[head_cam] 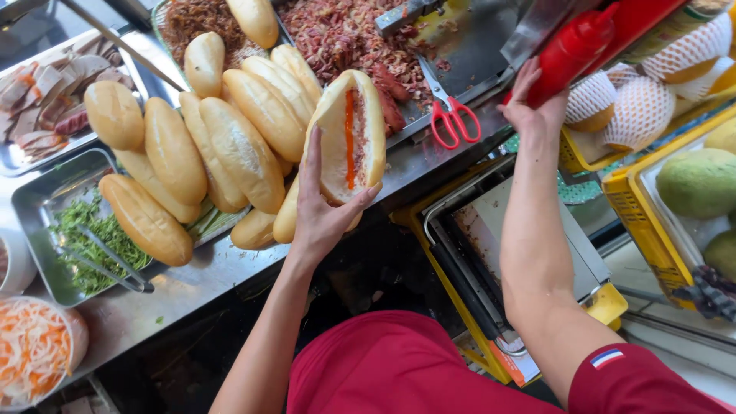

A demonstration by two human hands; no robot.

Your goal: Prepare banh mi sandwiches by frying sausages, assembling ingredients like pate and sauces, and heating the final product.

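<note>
Your left hand (322, 215) cups a split roll (351, 138) from below, fingers curled round its crust, holding it cut side up above the desk (176, 287) edge with an orange-red stripe of sauce down its middle. Your right hand (537, 107) is closed round the base of a red bottle (571, 50), tilted with its nozzle up and to the right, well apart from the roll and above the red scissors (452, 119). A heap of whole loaves (222, 146) lies just left of the roll, with a tray of herbs (84, 230) and tongs (115, 264) further left.
</note>
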